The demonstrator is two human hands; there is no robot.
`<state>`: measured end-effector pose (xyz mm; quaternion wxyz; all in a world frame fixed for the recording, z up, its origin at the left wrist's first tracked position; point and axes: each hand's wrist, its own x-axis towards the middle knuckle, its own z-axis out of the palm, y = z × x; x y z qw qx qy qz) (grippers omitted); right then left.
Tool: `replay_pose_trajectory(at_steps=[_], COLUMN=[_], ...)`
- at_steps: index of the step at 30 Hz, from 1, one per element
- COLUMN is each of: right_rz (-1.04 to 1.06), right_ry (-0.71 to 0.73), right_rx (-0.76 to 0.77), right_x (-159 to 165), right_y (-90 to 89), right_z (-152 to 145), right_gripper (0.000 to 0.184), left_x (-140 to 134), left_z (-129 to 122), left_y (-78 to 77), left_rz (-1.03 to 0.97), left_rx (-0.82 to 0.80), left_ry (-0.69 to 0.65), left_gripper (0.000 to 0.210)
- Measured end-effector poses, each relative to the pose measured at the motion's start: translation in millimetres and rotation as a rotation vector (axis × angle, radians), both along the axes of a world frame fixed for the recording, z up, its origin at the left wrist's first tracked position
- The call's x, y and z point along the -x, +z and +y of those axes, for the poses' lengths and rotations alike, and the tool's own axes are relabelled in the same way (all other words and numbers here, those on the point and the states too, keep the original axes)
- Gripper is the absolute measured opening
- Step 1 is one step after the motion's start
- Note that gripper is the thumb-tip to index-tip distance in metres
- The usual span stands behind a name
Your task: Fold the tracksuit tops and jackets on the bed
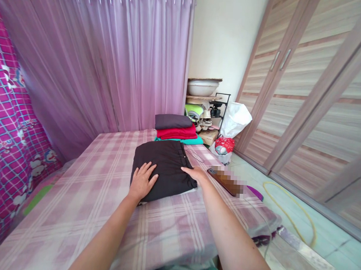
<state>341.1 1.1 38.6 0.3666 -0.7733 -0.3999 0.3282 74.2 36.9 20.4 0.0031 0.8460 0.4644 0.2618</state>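
A pair of black trousers (163, 170) lies folded into a flat block on the bed, its waistband toward the right. My left hand (142, 181) rests flat on the left part of the cloth with its fingers spread. At the right edge, my right hand (198, 175) holds the waistband side, thumb stretched over the top. The other fingers of that hand are mostly hidden by the edge. Behind the trousers stands a pile of folded clothes: a dark grey piece (172, 121) on top, a red one (177, 132) below, and a teal one (195, 140) at the bottom.
A phone (225, 181) lies on the checked bedsheet (104, 211) near the right edge, with a thin cable nearby. Past the bed are a shoe rack (222, 109), bags (224, 147), a wardrobe (309, 97) and a yellow hose (294, 203) on the floor. Purple curtains (136, 60) hang behind.
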Motion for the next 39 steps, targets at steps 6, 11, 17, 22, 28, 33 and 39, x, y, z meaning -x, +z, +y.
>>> replay_pose_trajectory(at_steps=[6, 11, 17, 22, 28, 33, 39], right_rz=[0.209, 0.151, 0.060, -0.003, -0.100, -0.217, -0.139], right_ry=[-0.030, -0.110, -0.147, -0.263, -0.552, -0.912, -0.986], right_rx=[-0.123, -0.269, -0.458, -0.632, -0.818, -0.926, -0.602], right_x=[11.0, 13.7, 15.8, 4.9, -35.0, -116.0, -151.3], right_y=[0.1, 7.1, 23.8, 41.7, 64.9, 98.5, 65.5], right_z=[-4.3, 0.9, 10.9, 15.0, 35.1, 54.1, 55.8], right_gripper=[0.029, 0.028, 0.032, 0.034, 0.036, 0.046, 0.058], left_x=[6.1, 42.0, 79.8, 75.4, 76.9, 76.7, 75.3], left_z=[6.1, 22.3, 21.4, 19.0, 17.6, 14.1, 11.4], left_y=[5.4, 1.4, -32.0, -41.3, -42.1, -41.5, -36.8], left_rz=[-0.181, -0.597, -0.547, -0.495, -0.427, -0.351, -0.243], left_rx=[0.110, 0.312, 0.307, 0.298, 0.290, 0.254, 0.214], left_ry=[-0.058, 0.023, 0.251, 0.251, 0.215, 0.192, 0.154], left_gripper=[0.047, 0.051, 0.046, 0.041, 0.041, 0.042, 0.040])
